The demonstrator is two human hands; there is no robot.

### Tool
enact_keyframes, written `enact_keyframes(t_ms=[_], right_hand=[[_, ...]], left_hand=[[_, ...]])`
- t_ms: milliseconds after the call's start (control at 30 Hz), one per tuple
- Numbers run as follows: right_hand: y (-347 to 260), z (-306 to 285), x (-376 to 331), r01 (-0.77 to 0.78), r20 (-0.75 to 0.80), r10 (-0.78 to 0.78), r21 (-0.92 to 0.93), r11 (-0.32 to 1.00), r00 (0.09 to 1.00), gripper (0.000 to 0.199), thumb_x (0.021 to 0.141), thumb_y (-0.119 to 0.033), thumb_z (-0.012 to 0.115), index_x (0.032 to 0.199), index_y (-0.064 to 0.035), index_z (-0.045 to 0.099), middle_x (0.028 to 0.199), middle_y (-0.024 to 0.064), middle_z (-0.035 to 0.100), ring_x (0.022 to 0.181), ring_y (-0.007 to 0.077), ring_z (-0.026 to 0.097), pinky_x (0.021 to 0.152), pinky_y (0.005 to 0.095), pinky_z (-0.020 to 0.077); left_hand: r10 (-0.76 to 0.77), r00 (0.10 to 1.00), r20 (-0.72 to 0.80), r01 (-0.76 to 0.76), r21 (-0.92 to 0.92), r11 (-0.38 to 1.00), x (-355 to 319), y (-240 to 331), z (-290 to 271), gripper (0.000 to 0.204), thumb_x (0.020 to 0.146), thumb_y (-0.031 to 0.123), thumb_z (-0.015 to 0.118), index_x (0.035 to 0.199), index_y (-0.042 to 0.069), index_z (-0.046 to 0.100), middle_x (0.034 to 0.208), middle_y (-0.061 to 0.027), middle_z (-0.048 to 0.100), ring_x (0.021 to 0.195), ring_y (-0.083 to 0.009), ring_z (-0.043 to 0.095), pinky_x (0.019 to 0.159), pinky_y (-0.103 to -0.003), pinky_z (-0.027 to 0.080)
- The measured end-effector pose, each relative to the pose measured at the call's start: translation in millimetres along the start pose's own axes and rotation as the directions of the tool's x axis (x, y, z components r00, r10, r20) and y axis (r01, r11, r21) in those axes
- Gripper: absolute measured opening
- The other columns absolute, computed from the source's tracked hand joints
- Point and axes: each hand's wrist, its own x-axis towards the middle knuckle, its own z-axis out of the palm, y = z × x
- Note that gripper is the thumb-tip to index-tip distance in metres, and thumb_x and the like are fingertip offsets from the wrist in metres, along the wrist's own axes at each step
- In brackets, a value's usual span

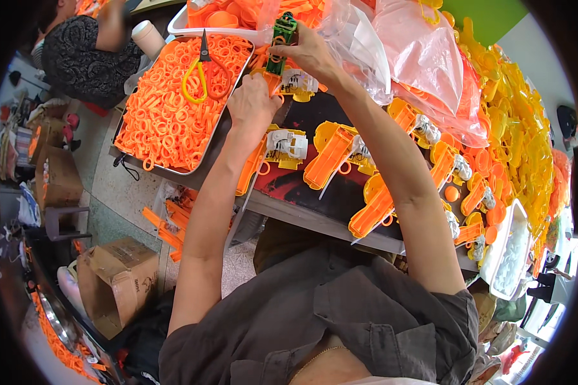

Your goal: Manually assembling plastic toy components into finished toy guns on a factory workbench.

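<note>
Directly in front of you, both of your bare arms reach forward over a dark worktable (315,122). Your right hand (311,54) is closed around a green tool (281,38), gripping it upright near its top. The tool's lower end points down at an orange and yellow plastic toy part (288,82) with a white insert, lying on the table at the far edge. Your left hand (253,106) rests just beside that part, curled with its fingers pressing on the part's orange end; you cannot tell from this view whether it grips anything.

To your left sits a metal tray (228,112) heaped with small orange plastic rings (160,122). On top of the rings lies a pair of scissors (203,74) with yellow and orange handles. Nearer to you on the table lie several more orange and yellow toy parts (331,157) in a loose row, each apart from your hands. To your right, a large heap of yellow plastic pieces (526,147) runs along the table, with clear plastic bags (424,51) above it. Another person (87,51) in a dark patterned top sits at the far left. Cardboard boxes (115,282) stand on the floor beside you.
</note>
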Motion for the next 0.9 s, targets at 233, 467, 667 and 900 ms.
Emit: enact_keyframes(t_ms=[233, 467, 667, 900], right_hand=[[1, 0, 1, -0.029, -0.039, 0.03, 0.018, 0.999, 0.999, 0.041, 0.071, -0.023, 0.081, 0.099, -0.0008, 0.061, 0.085, 0.0085, 0.069, 0.079, 0.0193, 0.066, 0.073, 0.0334, 0.0512], [-15, -6, -7, -0.129, -0.034, 0.144, 0.273, 0.953, 0.989, 0.028, 0.075, -0.017, 0.078, 0.092, 0.0012, 0.063, 0.084, 0.0066, 0.068, 0.076, 0.0148, 0.064, 0.071, 0.0294, 0.0496], [-42, -7, -22, -0.241, 0.196, 0.18, 0.358, 0.902, 0.964, 0.031, 0.085, -0.024, 0.071, 0.105, -0.0008, 0.065, 0.098, 0.0051, 0.067, 0.093, 0.0137, 0.063, 0.088, 0.0297, 0.0479], [-73, -22, -63, -0.2, 0.374, 0.125, 0.168, 0.965, 0.919, 0.054, 0.091, -0.037, 0.066, 0.131, -0.0039, 0.051, 0.115, 0.0093, 0.062, 0.104, 0.0148, 0.06, 0.096, 0.0291, 0.0439]], left_hand=[[-0.007, 1.0, -0.007, 0.007, 0.015, 1.0, -1, 2, -2, 0.04, 0.072, 0.024, 0.079, 0.096, -0.002, 0.06, 0.097, -0.0205, 0.062, 0.084, -0.0357, 0.068, 0.068, -0.044, 0.054], [0.019, 0.994, -0.104, -0.024, -0.038, 0.999, -4, 14, -25, 0.053, 0.078, 0.02, 0.077, 0.12, -0.001, 0.053, 0.103, -0.0187, 0.06, 0.092, -0.0347, 0.065, 0.072, -0.044, 0.053], [0.203, 0.905, -0.374, -0.285, -0.178, 0.942, 4, 17, -45, 0.049, 0.084, 0.012, 0.069, 0.128, 0.001, 0.049, 0.101, -0.0178, 0.059, 0.092, -0.0343, 0.061, 0.08, -0.042, 0.051], [0.032, 0.872, -0.488, -0.09, -0.096, 0.991, -17, -68, -85, 0.033, 0.089, 0.022, 0.063, 0.119, 0.01, 0.061, 0.101, -0.0153, 0.062, 0.09, -0.0324, 0.063, 0.077, -0.042, 0.051]])
